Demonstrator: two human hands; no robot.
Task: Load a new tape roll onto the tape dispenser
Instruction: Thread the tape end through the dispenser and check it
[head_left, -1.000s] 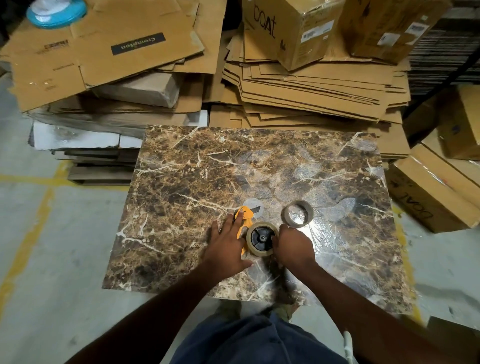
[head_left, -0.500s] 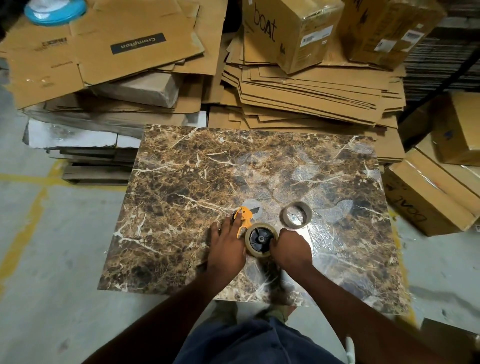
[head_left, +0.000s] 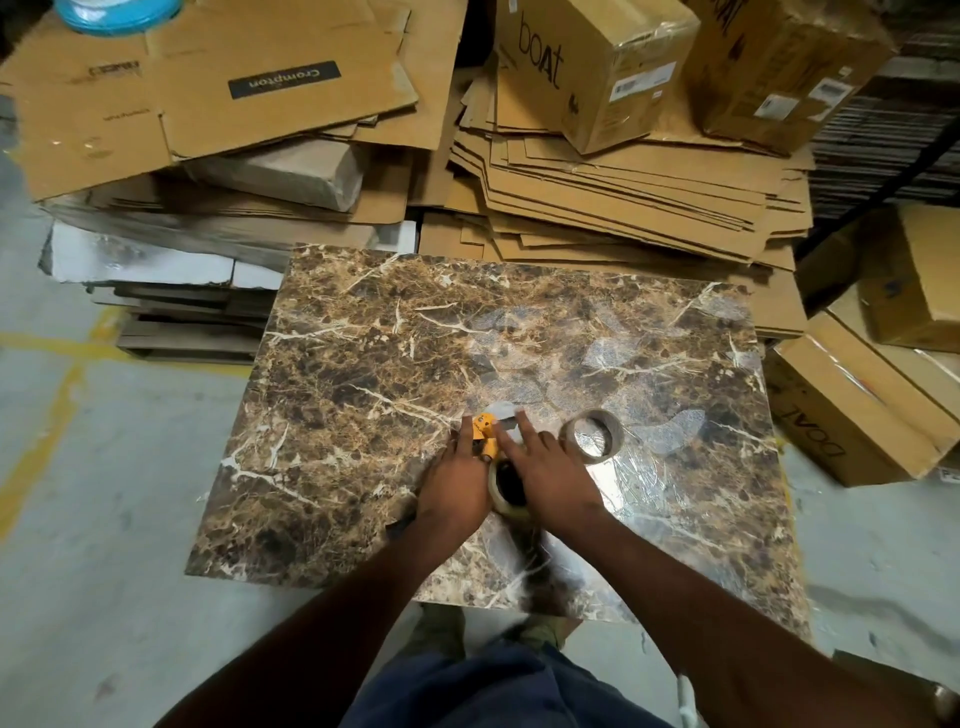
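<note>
Seating the tape roll on the dispenser, it seems: left hand pins it, right hand presses, both straight-fingered (empty core nearby); next, thread the tape end.

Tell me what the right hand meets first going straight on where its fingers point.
Probably the orange front of the tape dispenser, just beyond the right hand; past it only bare marble table top. The empty core lies aside.

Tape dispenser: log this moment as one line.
left hand rests on orange tape dispenser | right hand flat over tape roll on its hub | empty core beside them on marble board
</note>
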